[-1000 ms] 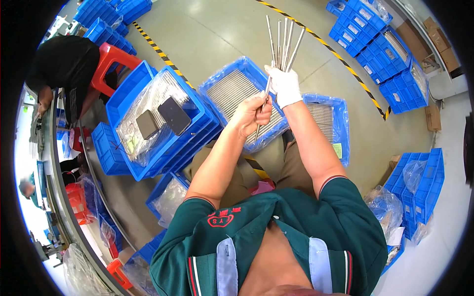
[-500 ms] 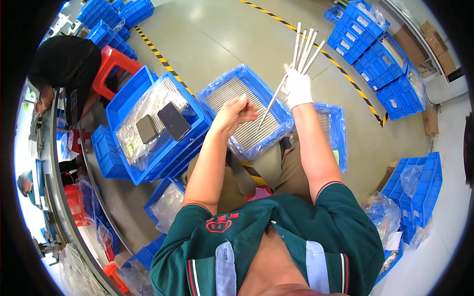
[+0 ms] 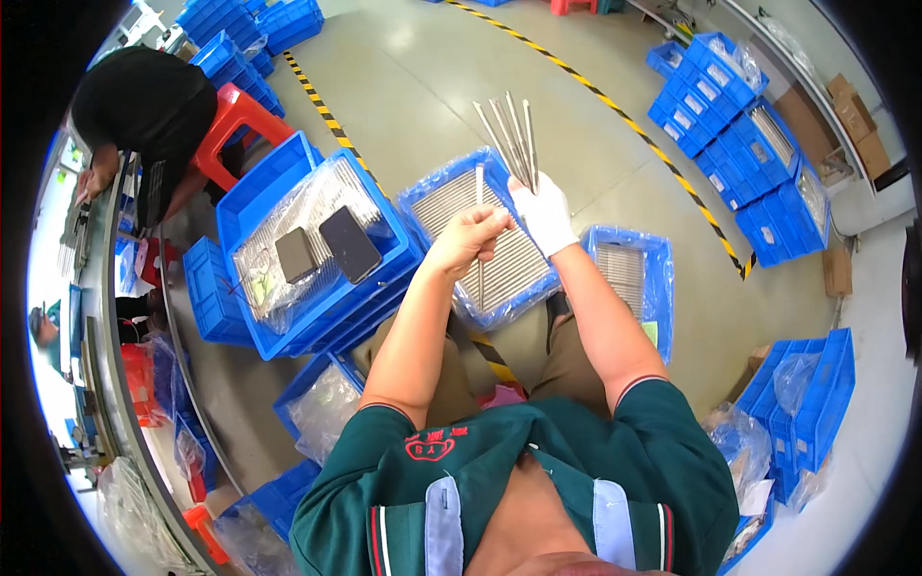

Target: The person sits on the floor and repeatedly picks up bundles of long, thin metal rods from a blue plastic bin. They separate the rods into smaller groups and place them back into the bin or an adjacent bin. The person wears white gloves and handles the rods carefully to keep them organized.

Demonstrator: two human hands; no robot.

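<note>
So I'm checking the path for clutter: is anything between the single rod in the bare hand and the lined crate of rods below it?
Nothing visible: the single rod in the left hand hangs directly over the lined crate, no object between.

Glossy grey concrete floor (image 3: 423, 86) crossed by a yellow-black striped line (image 3: 615, 110); blue crates (image 3: 730, 96) stacked upper right, red stool (image 3: 235, 120) upper left.

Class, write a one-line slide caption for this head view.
Gloved right hand fans thin metal rods; bare left hand holds one above a blue crate.
</note>
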